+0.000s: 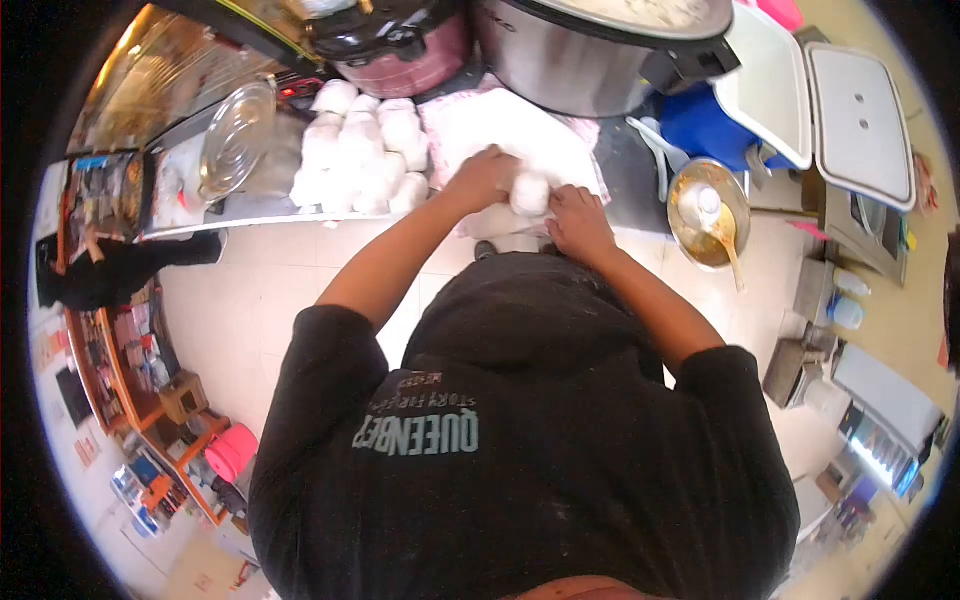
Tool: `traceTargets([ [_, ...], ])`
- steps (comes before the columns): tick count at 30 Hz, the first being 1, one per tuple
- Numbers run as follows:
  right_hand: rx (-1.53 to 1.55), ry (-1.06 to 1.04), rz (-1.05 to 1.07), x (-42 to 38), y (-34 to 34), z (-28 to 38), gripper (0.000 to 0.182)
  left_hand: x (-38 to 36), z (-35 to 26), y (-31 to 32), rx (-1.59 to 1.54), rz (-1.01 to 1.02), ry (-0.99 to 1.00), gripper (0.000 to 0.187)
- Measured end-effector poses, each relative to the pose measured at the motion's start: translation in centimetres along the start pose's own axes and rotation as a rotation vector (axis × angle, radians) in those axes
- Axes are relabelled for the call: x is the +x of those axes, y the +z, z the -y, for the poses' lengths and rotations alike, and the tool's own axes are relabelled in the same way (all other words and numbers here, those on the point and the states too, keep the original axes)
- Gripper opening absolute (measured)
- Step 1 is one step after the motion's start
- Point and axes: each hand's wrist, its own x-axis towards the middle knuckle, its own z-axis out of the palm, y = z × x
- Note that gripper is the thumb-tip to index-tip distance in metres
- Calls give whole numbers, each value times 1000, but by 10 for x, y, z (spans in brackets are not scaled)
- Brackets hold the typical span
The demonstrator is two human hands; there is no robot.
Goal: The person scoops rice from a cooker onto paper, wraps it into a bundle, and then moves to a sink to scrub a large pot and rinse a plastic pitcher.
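Observation:
My left hand (488, 180) is curled against the left side of a small white rounded bundle (530, 193), which looks like wrapped rice. From the other side, the fingers of my right hand (578, 215) are bent together at the bundle's lower right edge. Glare hides just what the fingertips pinch. Under both hands lies a white cloth (500, 122) with pink-patterned edges. Several similar white wrapped bundles (365, 155) are stacked to the left of it.
A large steel rice cooker (570, 62) full of rice and a pink cooker (415, 70) stand behind the cloth. At right are a metal bowl (683, 235) with a wooden spoon (733, 262), and a blue container (705, 120). A glass lid (238, 140) is at left. Another person (130, 268) stands far left.

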Motion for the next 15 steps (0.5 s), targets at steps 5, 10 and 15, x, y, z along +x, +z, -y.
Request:
traceTargets([
  [5,506,-58,-201,11,-8,-12,69,-2,-6,-11,-488,125,-82,51],
  [10,1349,117,-252,37,-36,35,70,-27,-50,-29,-948,-219,-35,58],
  [15,1933,205,133,50,-74,73,64,-62,-78,-79,-461,-541,148,74],
])
